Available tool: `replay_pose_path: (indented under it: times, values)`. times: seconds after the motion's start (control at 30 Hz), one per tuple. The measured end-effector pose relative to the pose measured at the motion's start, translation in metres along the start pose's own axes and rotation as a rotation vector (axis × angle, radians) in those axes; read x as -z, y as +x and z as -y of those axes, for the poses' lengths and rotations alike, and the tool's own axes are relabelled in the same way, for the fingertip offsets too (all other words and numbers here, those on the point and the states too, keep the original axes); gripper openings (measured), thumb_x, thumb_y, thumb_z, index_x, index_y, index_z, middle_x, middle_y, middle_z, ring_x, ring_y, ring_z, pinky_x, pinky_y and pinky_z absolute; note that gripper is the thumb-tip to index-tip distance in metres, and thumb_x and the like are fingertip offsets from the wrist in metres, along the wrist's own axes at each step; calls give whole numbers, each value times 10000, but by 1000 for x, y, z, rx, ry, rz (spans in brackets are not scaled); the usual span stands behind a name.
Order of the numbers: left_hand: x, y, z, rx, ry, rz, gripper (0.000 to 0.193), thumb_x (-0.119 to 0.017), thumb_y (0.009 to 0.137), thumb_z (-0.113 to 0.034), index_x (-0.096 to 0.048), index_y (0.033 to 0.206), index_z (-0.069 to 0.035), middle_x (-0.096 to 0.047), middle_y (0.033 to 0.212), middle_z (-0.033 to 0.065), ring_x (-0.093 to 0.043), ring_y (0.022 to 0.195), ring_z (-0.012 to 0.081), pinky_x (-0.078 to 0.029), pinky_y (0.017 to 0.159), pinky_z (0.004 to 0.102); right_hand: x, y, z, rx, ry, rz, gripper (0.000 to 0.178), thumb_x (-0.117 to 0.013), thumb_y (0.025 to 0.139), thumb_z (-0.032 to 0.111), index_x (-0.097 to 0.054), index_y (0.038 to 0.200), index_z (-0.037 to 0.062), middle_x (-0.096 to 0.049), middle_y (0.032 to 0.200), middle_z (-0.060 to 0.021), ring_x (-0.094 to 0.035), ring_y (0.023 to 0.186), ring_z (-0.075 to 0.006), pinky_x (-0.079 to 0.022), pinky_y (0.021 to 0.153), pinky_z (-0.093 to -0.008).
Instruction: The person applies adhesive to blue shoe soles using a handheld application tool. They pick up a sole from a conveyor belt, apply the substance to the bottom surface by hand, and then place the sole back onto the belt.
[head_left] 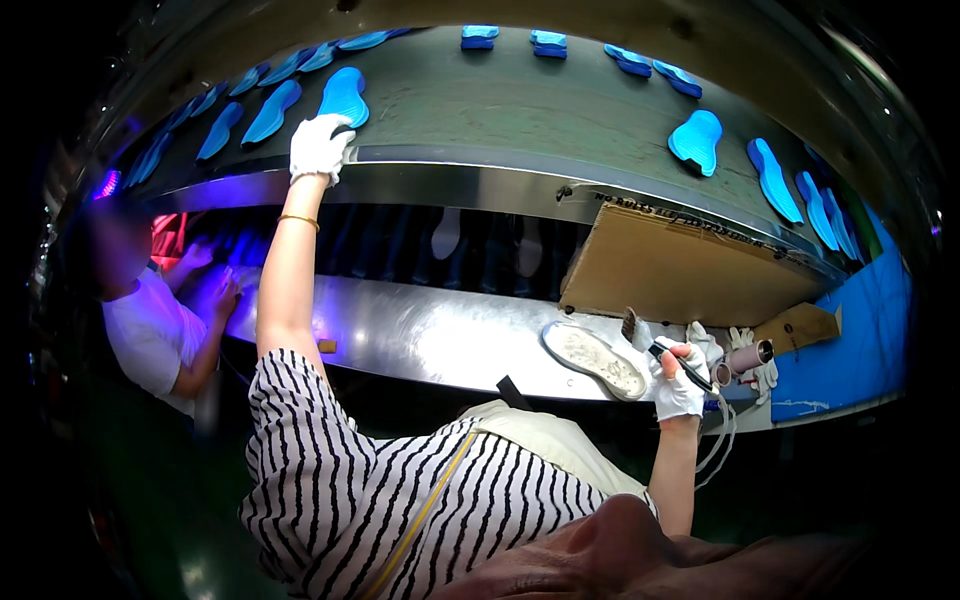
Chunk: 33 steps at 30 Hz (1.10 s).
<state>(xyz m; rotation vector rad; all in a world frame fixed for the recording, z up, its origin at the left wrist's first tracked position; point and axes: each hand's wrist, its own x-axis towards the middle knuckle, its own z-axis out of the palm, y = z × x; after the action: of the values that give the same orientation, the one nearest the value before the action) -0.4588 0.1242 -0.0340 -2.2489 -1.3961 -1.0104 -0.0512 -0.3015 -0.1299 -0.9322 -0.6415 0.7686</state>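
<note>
My left hand (320,150), in a white glove, reaches up to the conveyor's near edge. Its fingers are closed on the near end of a blue shoe sole (344,97), hiding that end. Low on the right, my gloved right hand (682,382) grips a brush (672,352) with a black handle and brown bristles; a pale tube or cord hangs below it. Beside the bristles a whitish shoe sole (594,358) lies on the metal bench (440,335), apart from my fingers.
More blue soles (697,142) lie along the green conveyor belt (480,100). A cardboard sheet (680,262) leans against the conveyor frame. Cups (750,357) and white gloves stand or lie right of my right hand. Another person (160,330) works at the left under purple light.
</note>
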Motion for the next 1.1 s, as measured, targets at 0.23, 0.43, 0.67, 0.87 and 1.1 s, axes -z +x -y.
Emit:
replay_pose_path:
  times: [0.23,0.43,0.67,0.87,1.1]
  values:
    - [45,-16,-110,162,-911,-568,236,-641,868,-224,-639,925,4,-644,957,108,-597,873,184,-447,849,336,-4,1,3,-6,-220,-24,177,-659,754,-81,-571,852,37,-634,964,-83,-577,759,-112,-463,722,-236]
    - [74,-9,-154,63,-1578,-641,330,-430,974,-246,-541,765,-16,-642,814,181,-578,709,181,-476,661,269,12,0,5,22,-213,-86,190,-621,789,-77,-546,914,45,-622,931,-72,-583,795,-118,-458,759,-243]
    - [-7,-62,-249,156,-2883,995,505,-355,967,-380,-527,596,-84,-612,951,272,-588,878,306,-493,789,430,8,-1,9,121,-170,-103,239,-629,789,-55,-527,985,36,-612,889,-79,-602,770,-138,-479,743,-255]
    - [-4,-159,-316,840,-2668,1333,785,-345,857,-692,-419,1332,-72,-471,1316,200,-501,1170,348,-408,998,493,-15,-9,23,185,-374,-60,197,-649,760,-16,-534,910,38,-579,777,-38,-558,689,-109,-445,656,-229]
    - [-2,-182,-369,921,-2652,1114,737,-397,847,-682,-452,1309,-111,-540,1243,132,-572,1076,294,-481,927,454,-42,14,33,314,-407,-33,165,-664,757,-40,-546,861,9,-647,780,-98,-622,667,-115,-501,598,-228]
